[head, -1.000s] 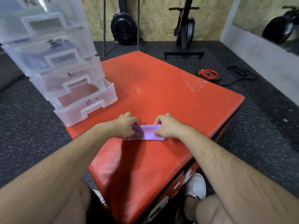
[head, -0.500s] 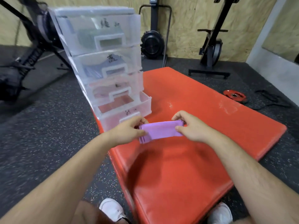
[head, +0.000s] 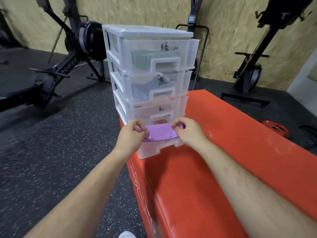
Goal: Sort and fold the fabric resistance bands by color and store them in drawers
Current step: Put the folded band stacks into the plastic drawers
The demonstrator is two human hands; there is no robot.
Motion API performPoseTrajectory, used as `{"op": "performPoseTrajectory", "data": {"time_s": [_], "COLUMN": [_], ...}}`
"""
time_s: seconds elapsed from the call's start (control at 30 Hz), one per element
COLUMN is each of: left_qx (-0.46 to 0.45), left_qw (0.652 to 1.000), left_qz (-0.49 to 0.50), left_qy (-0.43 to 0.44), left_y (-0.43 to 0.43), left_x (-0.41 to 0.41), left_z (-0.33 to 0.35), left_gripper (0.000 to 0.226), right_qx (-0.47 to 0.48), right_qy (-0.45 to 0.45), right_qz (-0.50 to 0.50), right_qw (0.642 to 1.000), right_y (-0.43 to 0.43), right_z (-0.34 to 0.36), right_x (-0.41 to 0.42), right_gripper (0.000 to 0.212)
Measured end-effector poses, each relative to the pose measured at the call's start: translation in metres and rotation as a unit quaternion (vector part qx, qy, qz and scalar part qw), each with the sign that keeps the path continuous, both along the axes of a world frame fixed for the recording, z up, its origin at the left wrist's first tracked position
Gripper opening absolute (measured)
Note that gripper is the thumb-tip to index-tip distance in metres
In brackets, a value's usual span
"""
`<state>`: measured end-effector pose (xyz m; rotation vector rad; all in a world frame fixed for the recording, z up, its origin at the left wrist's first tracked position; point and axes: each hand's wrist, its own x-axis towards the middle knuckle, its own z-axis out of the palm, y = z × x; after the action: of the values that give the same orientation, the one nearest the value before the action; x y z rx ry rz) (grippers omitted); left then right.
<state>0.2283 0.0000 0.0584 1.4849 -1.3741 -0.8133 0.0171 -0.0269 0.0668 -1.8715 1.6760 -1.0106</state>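
Both arms reach straight out in front, side by side; the left hand [head: 132,133] and the right hand [head: 187,133] are at the same height, backs up and fingers curled in; each of the hands pinches one end of the folded purple band [head: 160,133] between thumb and fingers; the band lies flat between them and sags a little in the middle; it hangs just over the bottom drawer [head: 164,147], which is pulled out; I cannot tell if the band touches the drawer. That drawer is part of a see-through plastic drawer tower [head: 147,34]; the tower stands on a corner of the red tabletop [head: 223,152]; the top drawer [head: 142,57] has green bands inside; the second drawer [head: 139,93] has blue ones; the tabletop sits on a dark speckled floor [head: 60,152].
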Motion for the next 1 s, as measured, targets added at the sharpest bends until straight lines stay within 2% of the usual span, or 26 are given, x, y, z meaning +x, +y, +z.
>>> {"op": "performPoseTrajectory", "data": {"time_s": [0.07, 0.23, 0.37, 0.53, 0.6, 0.67, 0.7, 0.8, 0.87, 0.93, 1.0], "left_qx": [0.0, 0.004, 0.015, -0.012, -0.043, -0.065, -0.075, -0.074, -0.026, 0.017, 0.032], "left_qw": [0.999, 0.984, 0.977, 0.936, 0.923, 0.931, 0.94, 0.968, 0.985, 0.995, 0.999], "left_qz": [-0.008, -0.002, -0.029, -0.03, -0.019, -0.003, 0.013, 0.063, 0.07, 0.033, -0.024], "left_qy": [-0.044, -0.176, -0.209, -0.35, -0.383, -0.359, -0.331, -0.231, -0.155, -0.091, -0.035], "left_y": [-0.008, -0.021, -0.021, -0.012, -0.011, -0.011, -0.011, -0.016, -0.025, -0.031, -0.032], "left_x": [0.002, 0.002, -0.002, -0.008, -0.004, 0.004, 0.009, 0.027, 0.038, 0.042, 0.041], "left_z": [-0.003, -0.006, -0.008, -0.012, -0.017, -0.016, -0.016, -0.018, -0.028, -0.039, -0.044], "left_gripper": [0.011, 0.02, 0.024, 0.029, 0.033, 0.031, 0.028, 0.023, 0.035, 0.055, 0.066], "right_qx": [0.011, 0.089, 0.126, 0.115, 0.12, 0.08, 0.027, -0.169, -0.177, -0.138, -0.11], "right_qy": [0.05, 0.148, 0.118, 0.078, 0.119, 0.192, 0.201, 0.127, 0.12, 0.144, 0.154], "right_qz": [-0.001, -0.004, -0.013, 0.011, 0.018, -0.017, -0.051, -0.127, -0.092, -0.048, -0.036], "right_qw": [0.999, 0.985, 0.985, 0.99, 0.985, 0.978, 0.978, 0.969, 0.972, 0.979, 0.981], "right_y": [-0.018, -0.041, -0.047, -0.047, -0.044, -0.038, -0.03, 0.006, 0.03, 0.043, 0.044], "right_z": [0.0, -0.001, 0.001, -0.013, -0.018, -0.024, -0.027, -0.05, -0.071, -0.088, -0.095], "right_x": [0.009, 0.022, 0.025, 0.025, 0.024, 0.023, 0.024, 0.033, 0.046, 0.06, 0.07], "right_gripper": [0.025, 0.024, 0.03, 0.04, 0.038, 0.037, 0.035, 0.012, 0.009, 0.022, 0.035]}}
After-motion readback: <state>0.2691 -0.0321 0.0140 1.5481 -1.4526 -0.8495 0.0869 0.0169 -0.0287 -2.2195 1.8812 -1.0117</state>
